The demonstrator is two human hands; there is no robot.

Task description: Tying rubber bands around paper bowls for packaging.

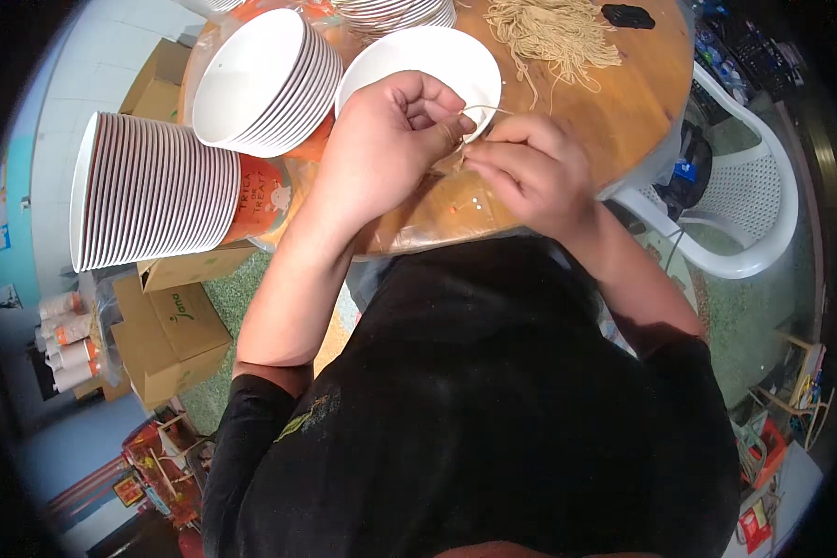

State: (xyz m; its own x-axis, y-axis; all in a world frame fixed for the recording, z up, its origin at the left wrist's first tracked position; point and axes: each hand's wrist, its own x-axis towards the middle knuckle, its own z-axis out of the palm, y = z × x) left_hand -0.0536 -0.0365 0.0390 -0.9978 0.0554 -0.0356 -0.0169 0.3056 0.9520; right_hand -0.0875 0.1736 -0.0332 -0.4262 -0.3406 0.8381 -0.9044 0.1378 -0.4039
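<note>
A round wooden surface (pixel 651 88) is set in a room with a greenish floor (pixel 232 290) and is partly covered with clear plastic film. At the far left, an opened cardboard box (pixel 184 330) is placed on the floor, below the edge of the surface. Next, a long stack of containers (pixel 158 191) is laid on its side, its white rims turned left and a printed orange wall shown at its right end. Just beside it, a second stack (pixel 274 88) is tilted, its white mouth exposed. The left hand (pixel 386 139) is held over a wide white container (pixel 418 54), behind which more stacked containers (pixel 400 14) are partly seen. A thin pale string (pixel 486 109) is pinched between the thumb and index finger of the left hand, above the container's near rim. By the right hand (pixel 549 177), the thumb and fingers are pressed together just below the string; whether it is gripped there cannot be told. Beyond this hand, a tan bundle of strings (pixel 553 42) is spread near a small black object (pixel 629 16). At the right, a white plastic chair (pixel 737 200) is seen.
</note>
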